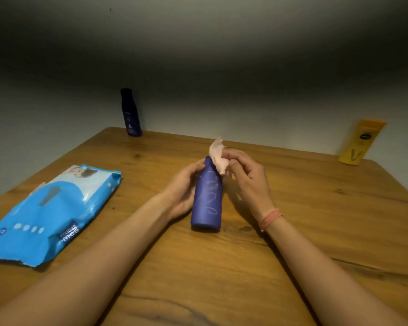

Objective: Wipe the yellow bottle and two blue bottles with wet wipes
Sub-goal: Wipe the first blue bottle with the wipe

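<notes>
Gripping the blue bottle [207,198], the left hand [183,191] is steadying it upright mid-table [292,231].
Right hand [247,177] is pinching a crumpled wet wipe [218,158] against its cap; pale script is running down the matte body.

A blue bottle [207,198] with pale looping script is standing upright at the middle of the wooden table [292,231], a crumpled pale wet wipe [219,158] lying against its top. A darker blue bottle [130,112] is standing at the table's far left edge. The yellow bottle [360,141] is leaning at the table's far right corner.
</notes>
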Demonstrator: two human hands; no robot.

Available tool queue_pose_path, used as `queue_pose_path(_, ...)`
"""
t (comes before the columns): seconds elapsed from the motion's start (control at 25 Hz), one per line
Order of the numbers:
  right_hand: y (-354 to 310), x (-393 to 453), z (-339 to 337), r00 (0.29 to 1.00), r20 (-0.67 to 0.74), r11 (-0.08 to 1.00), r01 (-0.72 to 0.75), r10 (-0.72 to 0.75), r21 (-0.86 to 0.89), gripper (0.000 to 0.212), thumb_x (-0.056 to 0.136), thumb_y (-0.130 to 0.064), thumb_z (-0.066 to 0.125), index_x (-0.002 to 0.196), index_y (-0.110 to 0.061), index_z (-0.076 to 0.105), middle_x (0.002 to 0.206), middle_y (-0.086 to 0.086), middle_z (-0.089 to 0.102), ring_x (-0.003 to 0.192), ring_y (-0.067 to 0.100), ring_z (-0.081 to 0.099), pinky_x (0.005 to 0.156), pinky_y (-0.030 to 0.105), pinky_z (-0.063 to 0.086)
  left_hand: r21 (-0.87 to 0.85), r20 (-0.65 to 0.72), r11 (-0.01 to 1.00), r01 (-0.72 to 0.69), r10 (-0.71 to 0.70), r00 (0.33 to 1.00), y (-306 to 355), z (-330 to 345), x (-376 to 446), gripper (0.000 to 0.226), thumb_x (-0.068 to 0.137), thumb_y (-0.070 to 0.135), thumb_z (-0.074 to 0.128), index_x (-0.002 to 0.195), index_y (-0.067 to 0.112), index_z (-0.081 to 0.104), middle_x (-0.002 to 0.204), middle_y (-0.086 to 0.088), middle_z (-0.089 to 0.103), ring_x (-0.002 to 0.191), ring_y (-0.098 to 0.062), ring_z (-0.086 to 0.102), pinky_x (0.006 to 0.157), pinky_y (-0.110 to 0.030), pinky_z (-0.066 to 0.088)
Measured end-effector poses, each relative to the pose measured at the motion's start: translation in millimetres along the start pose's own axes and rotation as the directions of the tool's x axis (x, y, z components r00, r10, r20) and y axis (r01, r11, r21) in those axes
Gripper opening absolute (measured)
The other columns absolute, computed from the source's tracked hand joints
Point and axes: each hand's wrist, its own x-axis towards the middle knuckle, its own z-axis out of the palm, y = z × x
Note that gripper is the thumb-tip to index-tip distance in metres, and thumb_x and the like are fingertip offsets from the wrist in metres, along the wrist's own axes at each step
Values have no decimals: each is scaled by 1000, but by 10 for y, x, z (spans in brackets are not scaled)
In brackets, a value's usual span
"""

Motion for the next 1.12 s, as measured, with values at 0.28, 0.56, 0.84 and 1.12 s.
queue_pose_path(0.28,60,15,-43,999,-1,984,41,-42,-176,18,91,-15,65,106,-24,71,110,-13,66,103,3,62,87,26,55,111,137,991,-77,62,989,31,-53,62,36,99,21,52,134,21,59,125,-14,64,100,-23,67,83,-39,56)
queue_pose_path(0.56,78,38,-48,995,0,973,97,-100,-208,15,90,-16,66,102,-24,68,109,-11,64,101,4,61,86,28,55,272,80,959,-84,64,995,30,-38,58,31,101,27,46,129,17,54,111,-12,62,79,-17,66,64,-29,56)
queue_pose_path(0.84,154,70,-141,992,93,996,-79,83,-52,26,92,-19,63,119,-20,65,118,-8,66,113,10,61,97,44,52,378,196,922,-89,14,981,95,-98,43,61,80,27,73,138,31,53,121,-11,63,82,-17,70,63,-27,56)
queue_pose_path(1.12,128,96,-307,928,325,968,-229,184,105,35,94,-16,59,129,-17,61,127,1,63,117,22,60,95,41,53,342,207,940,-16,-59,977,155,-187,66,68,77,23,76,139,28,49,130,-19,59,93,-26,71,68,-30,58)
